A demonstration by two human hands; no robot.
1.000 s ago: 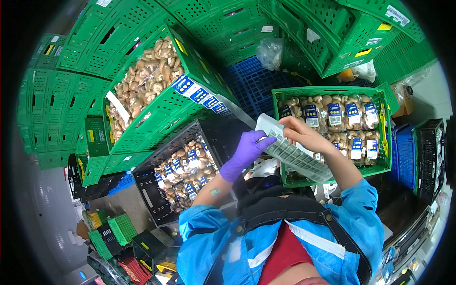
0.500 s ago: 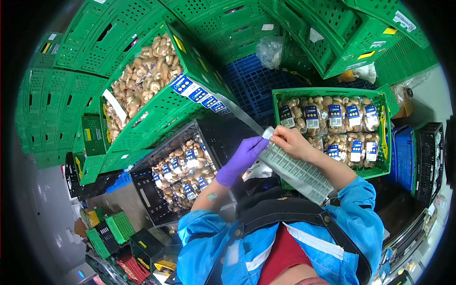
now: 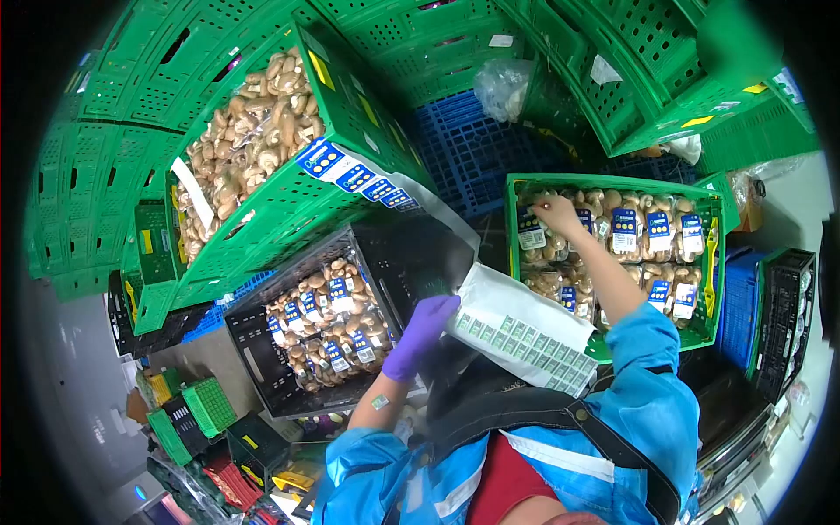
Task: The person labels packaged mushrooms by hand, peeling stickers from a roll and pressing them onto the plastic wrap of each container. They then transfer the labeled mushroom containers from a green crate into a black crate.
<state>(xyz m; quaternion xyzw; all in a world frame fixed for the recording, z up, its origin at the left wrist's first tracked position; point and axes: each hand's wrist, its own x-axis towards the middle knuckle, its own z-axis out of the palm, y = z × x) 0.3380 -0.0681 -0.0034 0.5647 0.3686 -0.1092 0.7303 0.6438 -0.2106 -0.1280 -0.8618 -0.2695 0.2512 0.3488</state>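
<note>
My left hand (image 3: 427,325), in a purple glove, pinches the left edge of a white sheet of small green labels (image 3: 527,354) that hangs in front of my body. My bare right hand (image 3: 558,215) reaches into the green crate on the right. Its fingers are drawn together over the upper-left mushroom pack (image 3: 531,234), touching it near its blue-and-white label. Whatever those fingers hold is too small to make out. More packs of brown mushrooms with such labels fill this green crate (image 3: 615,182) in two rows.
A black crate (image 3: 254,359) of labelled mushroom packs stands at left. Above it, a tilted green crate (image 3: 289,188) holds loose-looking mushrooms, with a strip of blue-and-white labels (image 3: 354,178) along its rim. Stacked green crates (image 3: 385,44) line the back, behind a blue pallet (image 3: 455,149).
My right hand has left the label sheet and moved up to the upper-left mushroom pack in the right green crate. The sheet now hangs flatter from my left hand, which has moved slightly down-left.
</note>
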